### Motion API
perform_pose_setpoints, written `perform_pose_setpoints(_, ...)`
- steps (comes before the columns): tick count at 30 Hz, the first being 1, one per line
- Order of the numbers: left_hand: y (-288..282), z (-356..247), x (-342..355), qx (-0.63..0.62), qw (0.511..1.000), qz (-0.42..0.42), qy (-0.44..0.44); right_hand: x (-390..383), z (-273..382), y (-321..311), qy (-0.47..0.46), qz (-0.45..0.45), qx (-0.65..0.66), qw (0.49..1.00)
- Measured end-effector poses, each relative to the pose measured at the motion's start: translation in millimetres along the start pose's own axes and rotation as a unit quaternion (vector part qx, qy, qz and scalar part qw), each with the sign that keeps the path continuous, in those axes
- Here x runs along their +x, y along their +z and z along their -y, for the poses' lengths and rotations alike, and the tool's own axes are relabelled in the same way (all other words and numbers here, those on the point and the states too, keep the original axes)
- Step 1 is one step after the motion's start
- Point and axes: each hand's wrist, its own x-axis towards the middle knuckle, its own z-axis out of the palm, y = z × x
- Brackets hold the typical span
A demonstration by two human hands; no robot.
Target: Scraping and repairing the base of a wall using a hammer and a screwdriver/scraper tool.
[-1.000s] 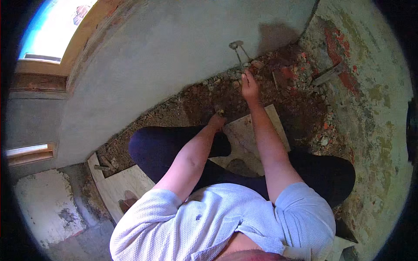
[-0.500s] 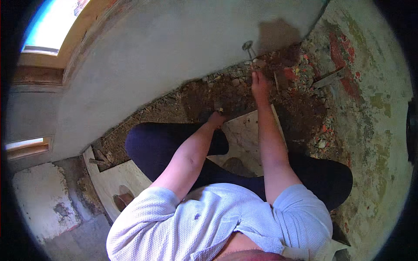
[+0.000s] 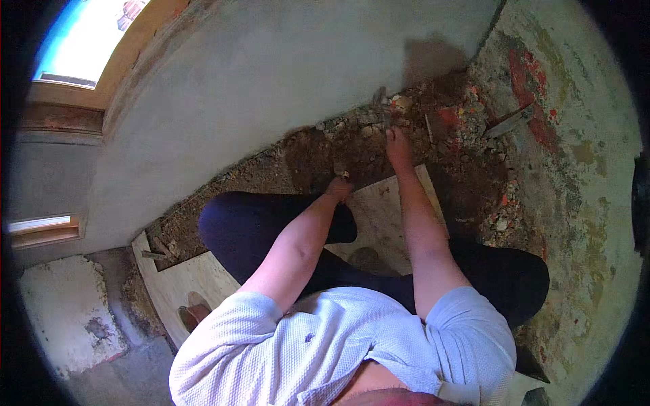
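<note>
My right hand (image 3: 399, 150) is closed round the handle of a hammer, reaching forward over the rubble near the foot of the grey wall. The hammer's head (image 3: 380, 98) is blurred and sits low against the broken edge of that wall. Closer to me, my left hand (image 3: 340, 188) is a closed fist beside the corner of a pale board (image 3: 379, 203). A small pale end (image 3: 344, 174) pokes out at the top of this fist; what the fingers wrap is too small to name. Dark dug soil (image 3: 311, 152) lies just beyond both hands.
I sit cross-legged on pale boards between the plastered wall (image 3: 284, 61) and a peeling wall (image 3: 582, 203) at right. A wooden piece (image 3: 509, 122) juts out by the right wall. Broken masonry (image 3: 504, 213) lies along its foot. A brownish object (image 3: 194, 312) lies on the left board.
My right hand has come down and slightly nearer, and the hammer head has dropped from in front of the wall to the rubble at its foot. My left hand stays almost in place.
</note>
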Motion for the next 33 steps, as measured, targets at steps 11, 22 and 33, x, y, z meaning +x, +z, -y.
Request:
perform_pose_setpoints(11, -12, -56, -23, 0.364, 0.92, 0.006, 0.144, -24, -5, -8, 0.02, -0.041, 0.084, 0.995)
perform_pose_setpoints(22, -6, 6, -4, 0.373, 0.922, 0.072, 0.077, -12, 72, -66, 0.0, -0.069, 0.116, 0.991)
perform_pose_setpoints(33, -18, -72, -34, 0.429, 0.892, 0.08, 0.116, -39, -43, 8, 0.122, 0.057, -0.044, 0.99)
